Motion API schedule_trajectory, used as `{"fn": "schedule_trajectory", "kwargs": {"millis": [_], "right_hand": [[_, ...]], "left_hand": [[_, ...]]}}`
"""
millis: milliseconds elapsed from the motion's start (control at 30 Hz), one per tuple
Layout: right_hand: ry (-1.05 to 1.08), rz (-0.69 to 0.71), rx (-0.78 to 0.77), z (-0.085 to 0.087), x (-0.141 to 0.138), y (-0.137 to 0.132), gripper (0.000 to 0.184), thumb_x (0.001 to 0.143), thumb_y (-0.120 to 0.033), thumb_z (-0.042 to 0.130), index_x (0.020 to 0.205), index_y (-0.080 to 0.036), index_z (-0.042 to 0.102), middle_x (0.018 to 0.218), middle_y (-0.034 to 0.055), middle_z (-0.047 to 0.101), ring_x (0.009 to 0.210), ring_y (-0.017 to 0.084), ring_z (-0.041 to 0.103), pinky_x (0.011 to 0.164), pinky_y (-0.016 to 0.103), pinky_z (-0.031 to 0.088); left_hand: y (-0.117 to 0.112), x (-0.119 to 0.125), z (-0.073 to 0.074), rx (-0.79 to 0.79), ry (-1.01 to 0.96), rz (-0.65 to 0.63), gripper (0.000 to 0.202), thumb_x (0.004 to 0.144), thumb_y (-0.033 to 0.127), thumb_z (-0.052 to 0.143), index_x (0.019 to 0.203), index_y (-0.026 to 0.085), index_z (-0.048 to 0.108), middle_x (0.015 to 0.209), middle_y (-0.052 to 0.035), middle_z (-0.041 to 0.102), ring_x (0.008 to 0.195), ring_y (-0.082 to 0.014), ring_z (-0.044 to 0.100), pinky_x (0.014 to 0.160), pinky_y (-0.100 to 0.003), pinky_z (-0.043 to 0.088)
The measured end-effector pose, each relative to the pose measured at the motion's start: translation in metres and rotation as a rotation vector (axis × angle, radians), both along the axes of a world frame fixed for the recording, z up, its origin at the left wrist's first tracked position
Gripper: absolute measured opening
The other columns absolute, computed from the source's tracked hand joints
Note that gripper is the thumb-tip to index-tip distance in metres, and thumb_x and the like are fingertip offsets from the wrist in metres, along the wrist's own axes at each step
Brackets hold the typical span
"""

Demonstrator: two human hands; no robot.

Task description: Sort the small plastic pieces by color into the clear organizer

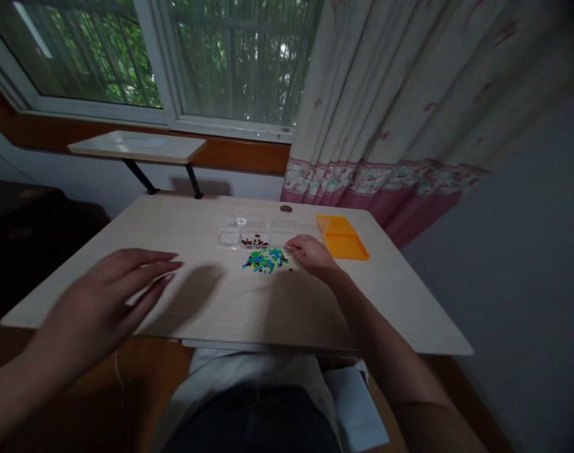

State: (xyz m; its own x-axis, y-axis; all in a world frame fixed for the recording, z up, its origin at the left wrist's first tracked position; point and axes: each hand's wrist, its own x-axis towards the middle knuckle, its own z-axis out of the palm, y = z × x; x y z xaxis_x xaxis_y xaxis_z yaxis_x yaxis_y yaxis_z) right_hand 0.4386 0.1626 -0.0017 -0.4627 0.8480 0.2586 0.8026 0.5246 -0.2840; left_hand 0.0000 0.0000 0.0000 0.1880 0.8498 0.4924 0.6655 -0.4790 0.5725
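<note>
A pile of small blue, green and brown pieces (265, 259) lies on the pale table (249, 314). At the pile's right edge is my right hand (309, 253), its thumb and fingertips pinched together; anything between them is too small to make out. Just behind the pile sit clear plastic compartments (283, 225), and one front compartment contains several brown pieces (255, 241). My left hand (112, 292) hovers over the table's left side with fingers stretched out and apart, holding nothing, well away from the pile.
An orange tray-like box or lid (347, 244) lies to the right of my right hand. A dark round disc (286, 209) rests near the back edge. Back left, a small raised shelf (140, 150) stands on black legs. A curtain (362, 138) hangs behind the table.
</note>
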Motion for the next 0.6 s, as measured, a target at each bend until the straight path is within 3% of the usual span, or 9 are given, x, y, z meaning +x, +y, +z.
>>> {"fn": "schedule_trajectory", "kwargs": {"millis": [100,167,233,367,600], "right_hand": [[-0.075,0.063,-0.032,-0.012,-0.003,0.009,0.019,0.091,-0.02,0.056,0.094,-0.016,0.075,0.092,0.0087,0.071,0.09,0.019,0.06,0.084,0.029,0.041],[-0.099,0.112,-0.039,-0.018,-0.008,0.014,0.016,0.089,-0.021,0.061,0.097,-0.017,0.075,0.092,0.0077,0.071,0.09,0.018,0.058,0.084,0.029,0.04],[-0.1,0.145,-0.017,-0.025,-0.012,0.018,0.016,0.087,-0.019,0.063,0.098,-0.018,0.075,0.092,0.0071,0.07,0.088,0.018,0.058,0.083,0.029,0.04],[-0.076,0.131,0.036,-0.034,-0.017,0.019,0.018,0.087,-0.015,0.06,0.097,-0.019,0.075,0.089,0.0067,0.068,0.086,0.019,0.056,0.081,0.029,0.039],[-0.034,0.053,0.097,-0.046,-0.022,0.01,0.023,0.095,-0.028,0.054,0.102,-0.02,0.074,0.094,0.0083,0.068,0.091,0.021,0.055,0.083,0.033,0.037]], "left_hand": [[0.084,0.102,0.019,0.005,0.274,-0.174,0.028,0.091,0.03,0.055,0.115,0.027,0.07,0.106,-0.0074,0.068,0.103,-0.0276,0.059,0.095,-0.046,0.047],[0.122,0.15,0.014,0.027,0.324,-0.215,0.03,0.09,0.024,0.05,0.111,0.02,0.071,0.099,-0.01,0.068,0.096,-0.0261,0.058,0.089,-0.042,0.048],[0.149,0.177,-0.001,-0.005,0.356,-0.21,0.032,0.088,0.018,0.047,0.109,0.018,0.071,0.096,-0.0106,0.065,0.095,-0.0248,0.057,0.089,-0.04,0.048],[0.179,0.189,-0.029,-0.014,0.296,-0.106,0.033,0.089,0.016,0.042,0.107,0.016,0.069,0.098,-0.0105,0.059,0.095,-0.0235,0.055,0.088,-0.037,0.047],[0.177,0.182,-0.039,-0.143,0.273,-0.141,0.018,0.091,0.027,0.05,0.091,0.018,0.066,0.089,-0.007,0.06,0.083,-0.02,0.057,0.079,-0.033,0.047]]}}
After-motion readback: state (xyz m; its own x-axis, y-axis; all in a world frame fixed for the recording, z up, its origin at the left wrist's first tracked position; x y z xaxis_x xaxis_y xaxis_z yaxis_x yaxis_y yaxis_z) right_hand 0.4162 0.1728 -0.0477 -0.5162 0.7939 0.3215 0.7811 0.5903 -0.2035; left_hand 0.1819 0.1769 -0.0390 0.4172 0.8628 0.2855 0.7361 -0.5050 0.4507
